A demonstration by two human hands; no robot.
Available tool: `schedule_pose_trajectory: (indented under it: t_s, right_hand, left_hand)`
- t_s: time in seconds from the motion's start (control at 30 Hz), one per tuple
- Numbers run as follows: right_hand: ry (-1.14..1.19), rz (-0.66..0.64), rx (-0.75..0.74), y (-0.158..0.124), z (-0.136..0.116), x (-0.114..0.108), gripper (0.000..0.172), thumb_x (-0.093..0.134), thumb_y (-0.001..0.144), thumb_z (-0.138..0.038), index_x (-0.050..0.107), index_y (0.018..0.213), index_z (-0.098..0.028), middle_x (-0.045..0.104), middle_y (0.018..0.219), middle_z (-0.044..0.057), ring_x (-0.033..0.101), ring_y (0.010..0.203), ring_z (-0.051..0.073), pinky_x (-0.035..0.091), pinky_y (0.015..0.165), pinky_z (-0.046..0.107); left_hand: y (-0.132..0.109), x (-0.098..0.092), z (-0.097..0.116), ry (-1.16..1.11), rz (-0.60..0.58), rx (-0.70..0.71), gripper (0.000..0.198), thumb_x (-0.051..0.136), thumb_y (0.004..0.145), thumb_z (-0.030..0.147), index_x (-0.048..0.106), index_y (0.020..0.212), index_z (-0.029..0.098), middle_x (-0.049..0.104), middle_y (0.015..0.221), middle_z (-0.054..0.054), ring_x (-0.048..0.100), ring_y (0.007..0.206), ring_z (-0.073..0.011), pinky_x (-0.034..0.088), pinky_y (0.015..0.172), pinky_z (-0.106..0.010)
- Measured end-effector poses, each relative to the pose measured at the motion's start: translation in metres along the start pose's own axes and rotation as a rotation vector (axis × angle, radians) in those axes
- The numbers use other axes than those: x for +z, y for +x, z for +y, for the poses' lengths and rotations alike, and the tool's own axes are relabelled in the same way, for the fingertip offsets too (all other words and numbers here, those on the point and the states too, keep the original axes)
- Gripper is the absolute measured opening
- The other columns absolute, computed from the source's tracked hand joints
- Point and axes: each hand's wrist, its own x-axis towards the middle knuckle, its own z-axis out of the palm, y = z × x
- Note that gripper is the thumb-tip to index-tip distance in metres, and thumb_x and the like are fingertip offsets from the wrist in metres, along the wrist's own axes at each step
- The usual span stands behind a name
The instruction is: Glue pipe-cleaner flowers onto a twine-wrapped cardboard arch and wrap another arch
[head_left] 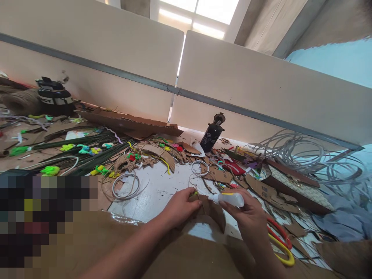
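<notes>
My left hand (180, 207) is closed, its fingers pinching a small brown cardboard piece (213, 211) that stands on the white table top (162, 190). My right hand (247, 215) is wrapped round a white glue bottle (229, 199), lying sideways with its nozzle pointing left at the top of that cardboard piece. The two hands are a few centimetres apart, near the table's front.
Red and yellow scissors (280, 240) lie under my right wrist. Wire rings (200, 167), cardboard scraps (221, 174), a cardboard crescent with felt flowers (145, 155), green stems (81, 151), a black bottle (212, 135), a black flask (54, 95) and coiled tubing (305, 155) crowd the table. Beige partitions (261, 85) stand behind.
</notes>
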Motion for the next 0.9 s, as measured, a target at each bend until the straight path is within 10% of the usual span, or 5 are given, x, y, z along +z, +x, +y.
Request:
schedule_pose_trajectory:
  t_s: [0.9]
  right_hand:
    - [0.066, -0.016, 0.086, 0.001, -0.004, 0.003, 0.021, 0.079, 0.08, -0.04, 0.071, 0.09, -0.023, 0.067, 0.093, 0.005, 0.06, 0.087, 0.024, 0.048, 0.076, 0.032]
  left_hand:
    - [0.005, 0.002, -0.012, -0.106, 0.008, 0.016, 0.021, 0.058, 0.08, 0.034, 0.065, 0.092, 0.018, 0.068, 0.082, -0.002, 0.058, 0.074, -0.0171, 0.039, 0.061, -0.024]
